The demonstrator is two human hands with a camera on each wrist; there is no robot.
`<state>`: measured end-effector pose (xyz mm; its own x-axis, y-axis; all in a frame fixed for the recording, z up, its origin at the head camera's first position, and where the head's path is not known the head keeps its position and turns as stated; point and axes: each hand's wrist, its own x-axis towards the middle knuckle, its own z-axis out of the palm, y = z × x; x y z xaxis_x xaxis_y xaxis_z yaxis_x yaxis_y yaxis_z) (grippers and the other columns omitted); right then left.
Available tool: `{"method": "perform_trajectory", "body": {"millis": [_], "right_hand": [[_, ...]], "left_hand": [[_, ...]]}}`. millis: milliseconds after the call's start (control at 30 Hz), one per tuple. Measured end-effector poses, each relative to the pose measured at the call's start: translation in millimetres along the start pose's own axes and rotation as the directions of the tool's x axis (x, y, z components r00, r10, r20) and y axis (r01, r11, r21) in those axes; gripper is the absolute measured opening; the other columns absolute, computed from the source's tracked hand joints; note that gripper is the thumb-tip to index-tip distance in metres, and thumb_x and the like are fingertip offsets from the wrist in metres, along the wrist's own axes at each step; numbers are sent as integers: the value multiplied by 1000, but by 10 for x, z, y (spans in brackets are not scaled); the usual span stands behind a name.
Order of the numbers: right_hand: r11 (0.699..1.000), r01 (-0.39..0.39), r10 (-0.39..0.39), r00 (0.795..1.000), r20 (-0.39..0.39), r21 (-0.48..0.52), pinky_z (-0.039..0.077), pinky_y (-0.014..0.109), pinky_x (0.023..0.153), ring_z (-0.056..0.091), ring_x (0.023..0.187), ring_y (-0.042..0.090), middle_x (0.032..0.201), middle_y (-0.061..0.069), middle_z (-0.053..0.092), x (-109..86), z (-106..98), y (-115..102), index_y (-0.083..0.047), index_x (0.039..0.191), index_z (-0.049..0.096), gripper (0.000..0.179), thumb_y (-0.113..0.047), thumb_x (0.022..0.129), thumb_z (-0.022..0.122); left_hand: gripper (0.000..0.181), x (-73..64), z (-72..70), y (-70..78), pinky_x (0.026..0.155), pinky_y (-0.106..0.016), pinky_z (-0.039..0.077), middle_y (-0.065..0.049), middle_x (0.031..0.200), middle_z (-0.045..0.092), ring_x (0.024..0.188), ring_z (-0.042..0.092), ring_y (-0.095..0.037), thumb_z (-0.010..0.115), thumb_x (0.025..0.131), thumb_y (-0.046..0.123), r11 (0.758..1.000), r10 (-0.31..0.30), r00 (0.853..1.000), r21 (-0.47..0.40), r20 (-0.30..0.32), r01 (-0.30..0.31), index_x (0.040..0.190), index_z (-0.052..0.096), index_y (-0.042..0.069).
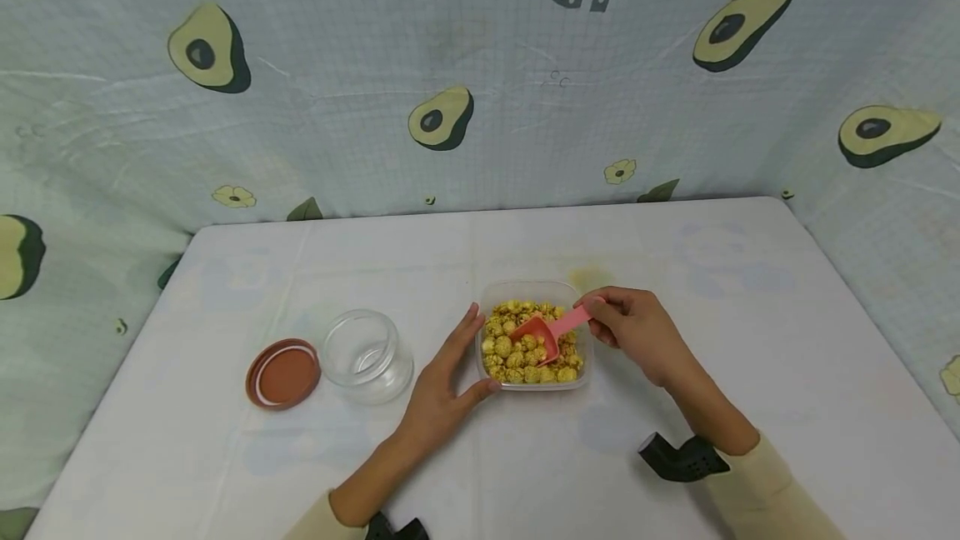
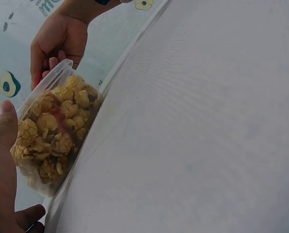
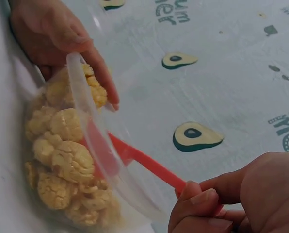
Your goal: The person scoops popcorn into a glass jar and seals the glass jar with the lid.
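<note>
While my right hand (image 1: pixel 633 327) pinches the pink scoop (image 1: pixel 564 324) by its handle, bowl among the popcorn (image 1: pixel 517 374), my left hand (image 1: pixel 442 394) rests straight-fingered against the tub (image 1: pixel 534 387) on the table (image 1: pixel 637 240); light, stiff scoop, I reckon, best held right there.

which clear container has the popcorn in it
The squarish tub with the pink scoop in it holds popcorn; the round jar beside the brown lid shows none.
</note>
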<state>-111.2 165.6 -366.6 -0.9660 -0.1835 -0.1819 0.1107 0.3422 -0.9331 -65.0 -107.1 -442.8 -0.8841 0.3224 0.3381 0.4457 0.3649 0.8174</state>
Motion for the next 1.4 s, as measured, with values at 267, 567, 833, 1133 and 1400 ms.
{"method": "perform_trajectory", "body": {"millis": [267, 567, 833, 1133, 1400], "right_hand": [[999, -38, 35, 996, 87, 28, 44, 27, 53, 48, 61, 15, 74, 12, 59, 0, -28, 29, 5, 108, 63, 26, -18, 99, 54], [999, -21, 24, 995, 94, -35, 52, 28, 58, 53, 63, 19, 78, 21, 62, 20, -52, 70, 0, 110, 66, 27, -22, 96, 61], [998, -62, 60, 996, 66, 28, 49, 27, 56, 48, 60, 12, 72, 10, 59, 39, -52, 102, 2, 112, 66, 29, -21, 95, 61], [993, -101, 97, 993, 70, 62, 53, 27, 61, 52, 64, 13, 75, 8, 61, 51, -68, 110, 4, 116, 64, 32, -21, 95, 61], [997, -72, 70, 996, 59, 35, 53, 26, 59, 54, 61, 16, 76, 15, 66, 64, -68, 110, 4, 114, 56, 33, -22, 95, 62]], "left_hand": [[80, -13, 1, 6, 114, -36, 24, 2, 157, 21, 142, 23, -18, 76, 82, 20, 1000, -4, 1000, 5, 3, 4, 149, 32, 9], [80, -16, 6, -6, 114, -37, 24, 2, 157, 21, 141, 23, -18, 75, 83, 20, 1000, 2, 1000, 19, -5, -2, 150, 32, 10], [79, -14, 9, 0, 115, -33, 23, 2, 157, 21, 142, 23, -18, 74, 84, 24, 1000, 4, 1000, 10, -4, -4, 150, 32, 11], [80, -12, 12, -3, 114, -35, 24, 0, 157, 21, 142, 23, -19, 75, 83, 18, 1000, 10, 1000, 15, -11, -10, 150, 32, 10], [81, -8, 6, 15, 114, -36, 23, 2, 157, 20, 142, 22, -17, 76, 82, 18, 1000, -12, 1000, 11, -2, 12, 150, 32, 12]]}}
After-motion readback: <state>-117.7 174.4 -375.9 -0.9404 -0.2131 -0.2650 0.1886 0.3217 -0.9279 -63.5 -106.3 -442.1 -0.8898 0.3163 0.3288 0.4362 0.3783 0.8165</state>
